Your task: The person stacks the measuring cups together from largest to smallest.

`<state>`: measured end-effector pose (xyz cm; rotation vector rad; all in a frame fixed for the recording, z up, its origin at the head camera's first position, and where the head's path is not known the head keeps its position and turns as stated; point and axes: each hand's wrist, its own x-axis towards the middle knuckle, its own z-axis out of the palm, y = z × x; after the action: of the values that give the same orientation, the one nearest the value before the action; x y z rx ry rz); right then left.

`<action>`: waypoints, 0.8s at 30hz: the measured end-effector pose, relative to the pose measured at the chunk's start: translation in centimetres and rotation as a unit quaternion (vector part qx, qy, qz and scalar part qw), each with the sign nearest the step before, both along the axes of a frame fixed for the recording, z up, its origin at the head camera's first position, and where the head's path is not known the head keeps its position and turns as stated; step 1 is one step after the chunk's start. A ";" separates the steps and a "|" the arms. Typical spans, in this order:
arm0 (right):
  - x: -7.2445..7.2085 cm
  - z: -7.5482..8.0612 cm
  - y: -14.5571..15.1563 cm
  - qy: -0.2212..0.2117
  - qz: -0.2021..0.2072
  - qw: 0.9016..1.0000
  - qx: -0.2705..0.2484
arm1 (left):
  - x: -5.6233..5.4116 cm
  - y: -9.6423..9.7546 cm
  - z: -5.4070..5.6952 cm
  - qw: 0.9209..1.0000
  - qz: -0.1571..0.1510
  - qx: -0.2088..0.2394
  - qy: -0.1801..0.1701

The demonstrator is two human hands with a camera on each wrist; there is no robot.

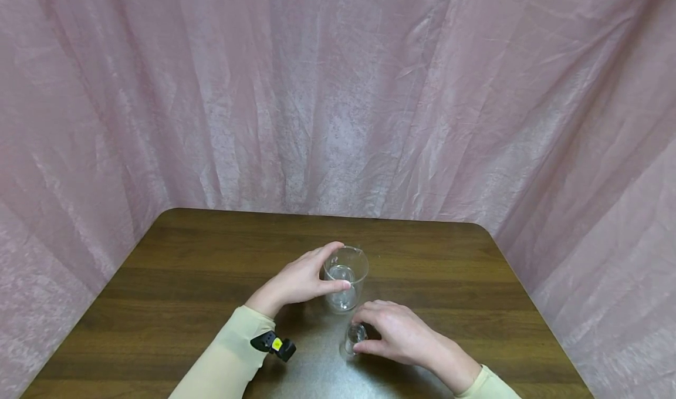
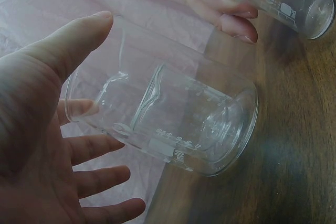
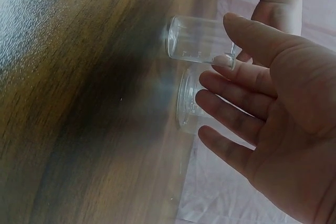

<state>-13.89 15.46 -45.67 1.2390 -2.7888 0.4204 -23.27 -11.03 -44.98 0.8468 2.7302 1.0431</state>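
Note:
A large clear glass beaker [image 1: 360,270] stands upright on the brown table, with a smaller beaker [image 2: 181,103] nested inside it. Across its rim my left hand [image 1: 300,279] holds it, thumb on the near side and index finger on the far side. The other left fingers spread free below the glass in the left wrist view. Nearer to me, my right hand [image 1: 396,331] pinches a small clear beaker [image 3: 197,40] by its rim between thumb and index finger. White markings show on this small beaker in the left wrist view.
The wood-grain table [image 1: 211,258] has rounded far corners. Pink curtains [image 1: 338,94] hang behind it and along both sides. A black strap with a yellow mark [image 1: 274,344] sits on the left wrist over a pale sleeve [image 1: 227,352].

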 end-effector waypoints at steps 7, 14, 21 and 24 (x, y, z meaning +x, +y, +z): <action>0.1 -0.1 0.0 0.010 -0.002 1.000 0.003 | 0.0 0.0 -0.1 1.000 -0.002 0.003 0.002; 0.1 0.1 0.1 0.011 -0.003 1.000 0.001 | -0.1 0.0 -0.2 1.000 -0.002 0.000 0.004; 0.2 0.3 0.1 0.013 0.000 1.000 -0.007 | -0.2 0.0 -0.4 1.000 -0.006 0.004 0.007; 0.2 0.4 0.2 0.013 0.000 1.000 -0.008 | -0.2 -0.1 -0.3 1.000 -0.006 0.002 0.006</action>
<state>-13.72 15.66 -45.29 1.2334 -2.7568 0.4227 -23.43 -11.09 -45.23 0.8711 2.7306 1.0452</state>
